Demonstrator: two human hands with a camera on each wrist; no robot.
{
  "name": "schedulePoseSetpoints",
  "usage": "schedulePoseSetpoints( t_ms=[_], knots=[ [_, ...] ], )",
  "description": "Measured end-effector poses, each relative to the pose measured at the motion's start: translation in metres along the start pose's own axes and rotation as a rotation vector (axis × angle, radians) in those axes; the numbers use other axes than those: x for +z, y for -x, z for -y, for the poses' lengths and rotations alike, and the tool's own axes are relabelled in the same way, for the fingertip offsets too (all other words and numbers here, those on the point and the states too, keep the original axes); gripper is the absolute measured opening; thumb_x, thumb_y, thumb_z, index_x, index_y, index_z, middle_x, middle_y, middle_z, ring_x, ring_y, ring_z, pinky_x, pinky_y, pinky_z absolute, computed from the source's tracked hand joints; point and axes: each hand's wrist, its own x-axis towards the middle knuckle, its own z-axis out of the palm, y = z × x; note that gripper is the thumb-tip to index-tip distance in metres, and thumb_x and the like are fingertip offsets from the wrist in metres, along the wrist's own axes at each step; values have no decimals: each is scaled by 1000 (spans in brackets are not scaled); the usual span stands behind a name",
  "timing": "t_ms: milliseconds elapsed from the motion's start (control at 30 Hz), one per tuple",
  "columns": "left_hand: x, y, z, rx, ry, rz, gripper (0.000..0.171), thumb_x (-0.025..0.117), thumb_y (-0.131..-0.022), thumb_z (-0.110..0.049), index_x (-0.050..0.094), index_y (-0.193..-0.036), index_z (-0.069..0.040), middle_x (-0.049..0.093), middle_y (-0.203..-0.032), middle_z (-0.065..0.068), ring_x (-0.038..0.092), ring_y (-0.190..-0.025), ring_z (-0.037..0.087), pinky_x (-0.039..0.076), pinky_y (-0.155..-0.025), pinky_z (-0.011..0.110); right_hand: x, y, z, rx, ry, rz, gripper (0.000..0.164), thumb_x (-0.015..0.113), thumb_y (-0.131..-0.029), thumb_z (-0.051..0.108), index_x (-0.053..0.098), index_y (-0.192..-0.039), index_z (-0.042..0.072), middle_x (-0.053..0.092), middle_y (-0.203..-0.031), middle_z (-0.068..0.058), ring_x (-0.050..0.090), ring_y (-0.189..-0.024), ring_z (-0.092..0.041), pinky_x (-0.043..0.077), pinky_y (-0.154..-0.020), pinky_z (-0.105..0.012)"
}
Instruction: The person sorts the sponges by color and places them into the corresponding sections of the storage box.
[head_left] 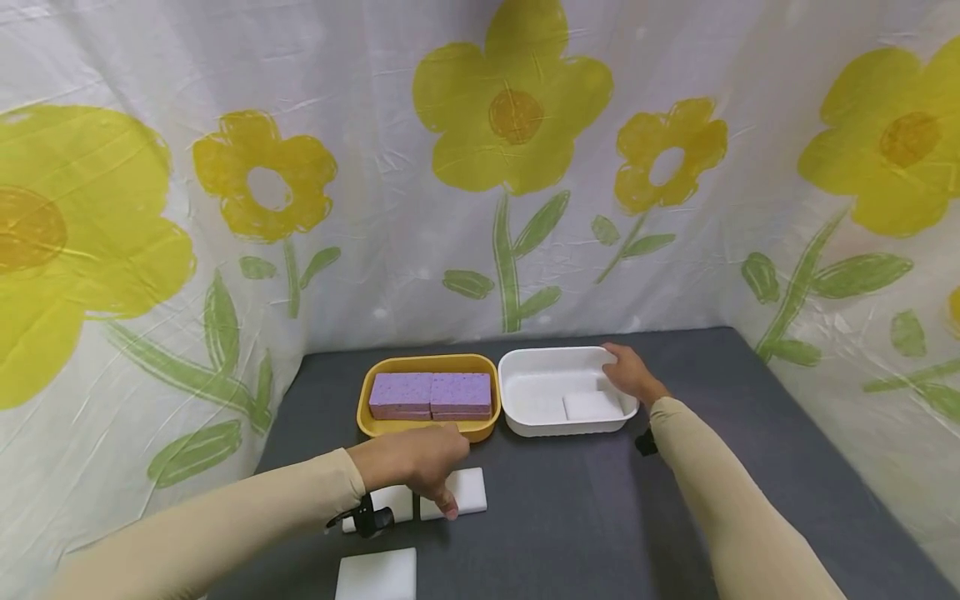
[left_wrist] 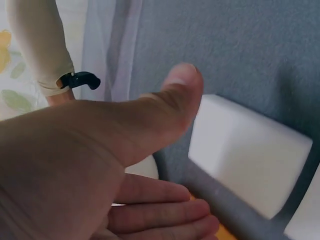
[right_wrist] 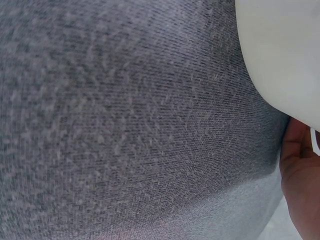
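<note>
My left hand (head_left: 422, 458) hovers over a white sponge block (head_left: 467, 492), its thumb spread away from the straight fingers and nothing between them. In the left wrist view that block (left_wrist: 247, 152) lies just beyond the thumb. At the back right, my right hand (head_left: 628, 371) grips the rim of a white plastic tub (head_left: 532, 421) at its far right corner. Inside the tub lies a white block (head_left: 591, 407), partly behind the tub wall. The right wrist view catches the fingers (right_wrist: 297, 142) bent at the tub's edge.
A yellow tub (head_left: 367, 392) with purple sponges (head_left: 401, 392) stands left of the white tub, side by side. Another white block (head_left: 393, 502) lies partly behind my left wrist, and one more (head_left: 377, 575) sits at the front edge of view. A flowered curtain (head_left: 390, 275) surrounds the dark tabletop.
</note>
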Motion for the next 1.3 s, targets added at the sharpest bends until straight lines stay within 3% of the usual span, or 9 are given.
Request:
schedulePoseSetpoints(
  t_ms=[133,400,867,1067,1300],
  knots=[
    [8,-4,-2,5,-49,14,50,102,-74,-45,73,-95,-10,55,-74,-5,46,-64,8,41,-56,26,0,-1,0,-6,-3,0,57,46,-106,2,40,-161,-13,47,-161,-38,46,-150,-54,38,-124,-64],
    [20,-13,-2,6,-88,-25,51,106,-69,-40,76,-96,-9,58,-71,-6,45,-63,7,42,-56,26,-1,-4,-3,-22,13,2,56,46,-106,2,42,-160,-12,50,-159,-37,49,-148,-53,40,-123,-64],
    [42,-21,-4,-55,-18,-28,50,106,-72,-25,80,-111,-8,65,-84,-1,57,-70,10,54,-66,26,1,-5,-5,-4,17,17,60,45,-106,4,37,-163,-11,42,-165,-37,41,-154,-54,35,-127,-65],
    [42,-20,-5,-50,-28,-71,43,103,-76,-20,79,-109,-7,65,-83,2,56,-69,11,53,-64,26,0,-5,-4,-1,15,19,61,45,-105,3,36,-164,-12,39,-167,-37,38,-156,-54,33,-128,-65],
    [32,-20,-6,-2,-88,-117,37,103,-74,-19,77,-99,-8,61,-77,-2,51,-65,9,48,-59,26,0,-8,-8,10,14,20,62,45,-106,4,34,-164,-12,36,-169,-36,33,-159,-53,29,-130,-64]
  ],
)
